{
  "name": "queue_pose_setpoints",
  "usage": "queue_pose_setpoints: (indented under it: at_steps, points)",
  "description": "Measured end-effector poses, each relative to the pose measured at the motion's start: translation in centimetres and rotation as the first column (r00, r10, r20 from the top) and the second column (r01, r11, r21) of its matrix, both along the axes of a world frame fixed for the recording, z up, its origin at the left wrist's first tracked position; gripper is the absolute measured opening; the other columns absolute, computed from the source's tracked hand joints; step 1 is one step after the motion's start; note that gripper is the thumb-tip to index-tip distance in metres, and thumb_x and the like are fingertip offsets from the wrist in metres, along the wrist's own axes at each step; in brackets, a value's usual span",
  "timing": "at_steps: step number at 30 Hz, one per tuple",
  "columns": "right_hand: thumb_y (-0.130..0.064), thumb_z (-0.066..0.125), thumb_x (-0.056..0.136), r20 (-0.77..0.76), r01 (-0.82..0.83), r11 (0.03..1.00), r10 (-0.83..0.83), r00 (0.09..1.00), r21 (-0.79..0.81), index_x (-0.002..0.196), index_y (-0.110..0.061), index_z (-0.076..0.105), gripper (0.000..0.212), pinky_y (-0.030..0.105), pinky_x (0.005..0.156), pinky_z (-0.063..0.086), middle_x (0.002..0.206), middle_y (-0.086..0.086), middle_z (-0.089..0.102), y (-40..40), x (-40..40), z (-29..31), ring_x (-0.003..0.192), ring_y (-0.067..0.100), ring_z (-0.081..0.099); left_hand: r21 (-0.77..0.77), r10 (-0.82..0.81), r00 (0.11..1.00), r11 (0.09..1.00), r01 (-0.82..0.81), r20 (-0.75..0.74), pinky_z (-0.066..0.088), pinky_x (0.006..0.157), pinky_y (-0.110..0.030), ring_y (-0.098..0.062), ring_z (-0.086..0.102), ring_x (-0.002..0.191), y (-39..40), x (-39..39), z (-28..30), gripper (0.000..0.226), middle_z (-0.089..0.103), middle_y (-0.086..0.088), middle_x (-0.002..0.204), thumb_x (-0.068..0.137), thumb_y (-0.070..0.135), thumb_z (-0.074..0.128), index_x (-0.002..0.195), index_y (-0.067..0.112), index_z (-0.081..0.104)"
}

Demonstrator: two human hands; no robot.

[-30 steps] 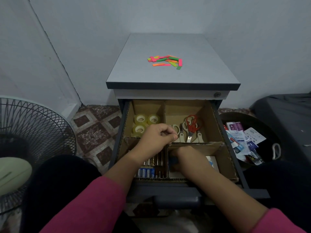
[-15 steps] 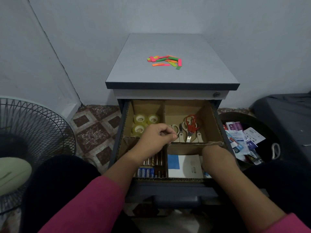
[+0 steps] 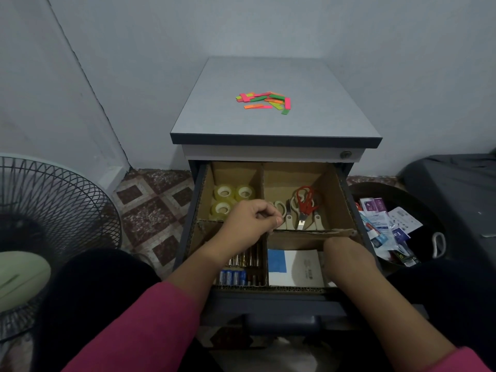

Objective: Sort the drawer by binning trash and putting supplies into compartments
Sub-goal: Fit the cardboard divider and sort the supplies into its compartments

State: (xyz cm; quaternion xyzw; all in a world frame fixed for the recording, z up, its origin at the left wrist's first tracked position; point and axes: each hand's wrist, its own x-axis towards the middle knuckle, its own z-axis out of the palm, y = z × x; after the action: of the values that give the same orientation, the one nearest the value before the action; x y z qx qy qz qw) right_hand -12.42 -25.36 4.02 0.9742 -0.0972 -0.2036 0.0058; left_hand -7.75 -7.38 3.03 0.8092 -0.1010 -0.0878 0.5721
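Observation:
The open drawer [image 3: 271,300] holds cardboard dividers [image 3: 311,232] that form compartments. Tape rolls [image 3: 225,195] lie at the back left, and scissors [image 3: 305,203] at the back right. Batteries [image 3: 236,276] fill the front left. A white paper pack with a blue patch [image 3: 295,267] lies in the front right. My left hand [image 3: 252,220] is curled over the spot where the dividers cross and grips the cardboard. My right hand [image 3: 346,255] reaches down into the right end of the front right compartment, its fingers hidden.
Coloured paper strips [image 3: 264,101] lie on the cabinet top [image 3: 268,124]. A dark round bin [image 3: 402,196] with wrappers and packets [image 3: 383,224] stands on the floor to the right. A floor fan [image 3: 53,205] stands to the left, and my dark-clad knees flank the drawer.
My right hand has slid from the middle of the front right compartment to its right end, uncovering the white pack. My left hand has stayed on the divider.

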Motion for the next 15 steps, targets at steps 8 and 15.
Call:
queue_pose_setpoints:
  at_steps: [8,15]
  points:
    - [-0.012,0.051,0.094,-0.032,0.038,0.999,-0.038,0.999,0.005,0.116,-0.012,0.059,0.023,0.034,0.090,0.048,0.120,0.006,0.060,0.03,0.23,-0.01,0.113,0.024,0.059,0.005,-0.005,1.000,1.000,0.005,-0.002,0.055,0.075,-0.027,-0.010,0.062,0.072,-0.01,-0.09,0.11,0.005,0.071,-0.004,0.089,0.085,0.010,0.068,0.084,0.014,0.069]
    - [-0.016,0.051,0.094,0.000,0.012,1.000,-0.012,1.000,0.010,0.116,-0.015,0.061,0.024,0.033,0.088,0.049,0.118,0.004,0.061,-0.06,-0.21,-0.20,0.110,0.022,0.060,0.010,-0.009,1.000,1.000,0.009,0.008,0.054,0.071,-0.021,-0.007,0.061,0.070,0.02,-0.11,0.12,0.005,0.070,-0.001,0.085,0.085,0.010,0.068,0.084,0.014,0.069]
